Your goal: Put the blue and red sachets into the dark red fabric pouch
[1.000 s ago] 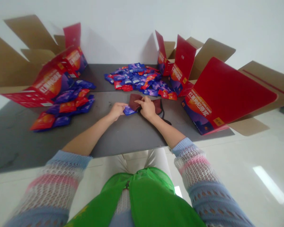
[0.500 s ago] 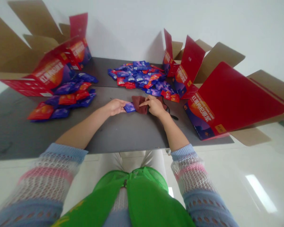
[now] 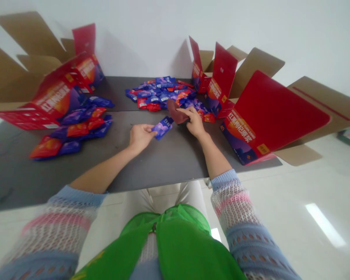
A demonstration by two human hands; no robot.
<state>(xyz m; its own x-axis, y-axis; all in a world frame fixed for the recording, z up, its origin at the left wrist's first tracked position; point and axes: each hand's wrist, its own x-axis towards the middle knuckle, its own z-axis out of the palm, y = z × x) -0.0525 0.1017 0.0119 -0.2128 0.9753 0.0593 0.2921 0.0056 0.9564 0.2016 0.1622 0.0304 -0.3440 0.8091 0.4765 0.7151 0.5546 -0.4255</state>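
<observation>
Between thumb and fingers, my left hand [image 3: 141,138] pinches one end of a purple sachet [image 3: 162,127] over the middle of the table. Just to its right, my right hand [image 3: 195,123] is closed on a brown cloth [image 3: 176,112], whose folded upper end stands up above the fingers. The cloth's lower edge is close to the sachet's upper right corner; whether they touch I cannot tell. Behind the cloth lies a heap of purple and red sachets [image 3: 160,91].
More sachets [image 3: 78,124] lie in a stack at the left, against open red cartons [image 3: 55,97]. Open red cartons [image 3: 251,128] also line the right side, flaps spread outward. The grey table [image 3: 151,167] ends at my lap, and a white wall [image 3: 146,35] rises behind it.
My right hand has lifted the brown cloth up and away from the sachet. The sachet, partly covered before, now shows its printed face, tilted in my left hand. The whole view has shifted slightly.
</observation>
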